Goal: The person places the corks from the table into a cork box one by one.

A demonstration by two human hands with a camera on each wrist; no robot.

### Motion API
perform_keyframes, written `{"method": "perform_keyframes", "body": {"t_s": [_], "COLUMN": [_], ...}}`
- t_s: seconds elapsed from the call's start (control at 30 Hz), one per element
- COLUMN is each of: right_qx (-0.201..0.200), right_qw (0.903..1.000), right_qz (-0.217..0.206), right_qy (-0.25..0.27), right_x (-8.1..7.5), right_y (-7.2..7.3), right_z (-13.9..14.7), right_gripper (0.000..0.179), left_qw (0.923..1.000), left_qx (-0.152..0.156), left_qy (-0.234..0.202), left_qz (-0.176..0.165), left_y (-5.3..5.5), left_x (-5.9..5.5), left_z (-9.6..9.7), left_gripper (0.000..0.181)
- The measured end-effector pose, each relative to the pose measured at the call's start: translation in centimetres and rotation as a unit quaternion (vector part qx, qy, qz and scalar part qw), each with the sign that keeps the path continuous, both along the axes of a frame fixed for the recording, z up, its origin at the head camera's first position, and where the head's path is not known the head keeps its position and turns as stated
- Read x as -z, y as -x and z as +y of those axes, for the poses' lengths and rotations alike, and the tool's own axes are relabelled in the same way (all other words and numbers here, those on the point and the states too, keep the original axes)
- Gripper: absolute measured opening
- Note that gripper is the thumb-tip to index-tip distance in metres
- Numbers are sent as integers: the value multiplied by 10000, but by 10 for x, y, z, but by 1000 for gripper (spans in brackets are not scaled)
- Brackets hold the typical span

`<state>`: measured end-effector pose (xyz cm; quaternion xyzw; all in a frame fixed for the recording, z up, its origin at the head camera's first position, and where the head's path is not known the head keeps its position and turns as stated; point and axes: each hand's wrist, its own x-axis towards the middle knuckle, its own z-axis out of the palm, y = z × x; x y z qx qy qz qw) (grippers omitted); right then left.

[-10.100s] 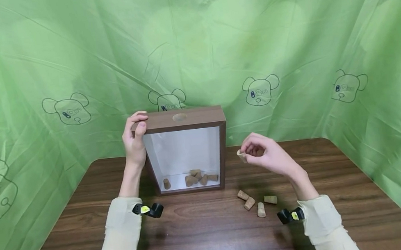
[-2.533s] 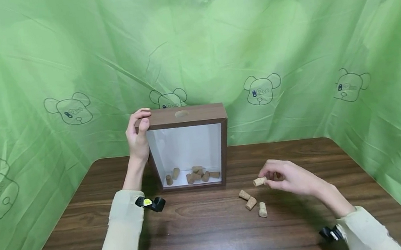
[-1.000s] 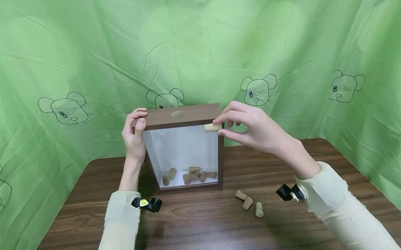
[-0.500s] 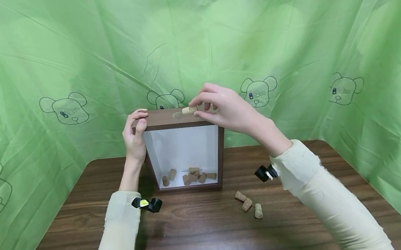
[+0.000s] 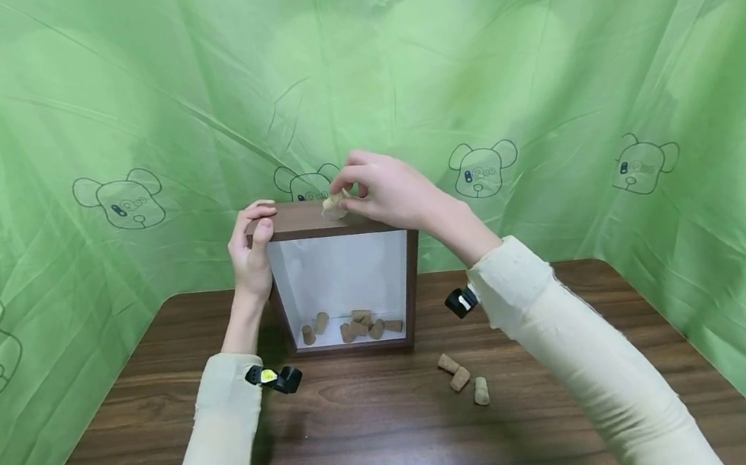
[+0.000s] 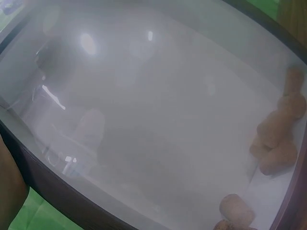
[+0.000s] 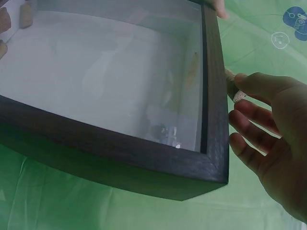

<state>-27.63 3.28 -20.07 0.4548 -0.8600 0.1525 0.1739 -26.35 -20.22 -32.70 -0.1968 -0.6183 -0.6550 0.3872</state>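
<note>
A brown wooden shadow box frame (image 5: 416,281) with a clear front and white back stands upright on the table. My left hand (image 5: 253,258) grips its top left corner, thumb on the front side and fingers over the top. Between thumb and fingers my right hand (image 5: 385,189) pinches a cork (image 5: 332,205), tilted right at the round hole in the box's top. The right wrist view shows this cork (image 7: 238,95) against the box's edge, the other fingers spread below. Several corks (image 5: 358,328) lie inside along the bottom, seen also as a cork pile (image 6: 278,139) in the left wrist view.
Three loose corks lie on the wooden table (image 5: 368,432) to the right in front of the box: two corks touching (image 5: 454,372) and one apart, a paler cork (image 5: 481,391). A green printed curtain (image 5: 536,91) hangs behind and at both sides.
My right hand picked up a cork from the table, lifted it and carried it left to the hole on top. One more cork lies inside than about ten seconds ago. The left hand keeps its grip.
</note>
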Motion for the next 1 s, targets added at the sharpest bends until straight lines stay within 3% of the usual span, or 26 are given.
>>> {"method": "perform_keyframes", "body": {"t_s": [0.37, 0.6, 0.83, 1.0], "right_qx": [309, 336, 342, 147], "right_qw": [9994, 9991, 9991, 9996], "right_qz": [-154, -225, -255, -23], "right_qy": [31, 82, 84, 229], "right_x": [13, 16, 17, 26], "right_y": [5, 3, 2, 1], "right_z": [-8, -6, -4, 4], "right_gripper": [19, 19, 24, 24], "left_qw": [10000, 9999, 9999, 9998], "left_qx": [40, 23, 32, 85], "left_qy": [-87, -130, -71, -155], "left_qz": [12, -6, 110, 128], "left_y": [0, 19, 24, 24], "left_x": [1, 15, 16, 18], "left_z": [1, -7, -7, -6], "left_gripper": [38, 38, 37, 38]}}
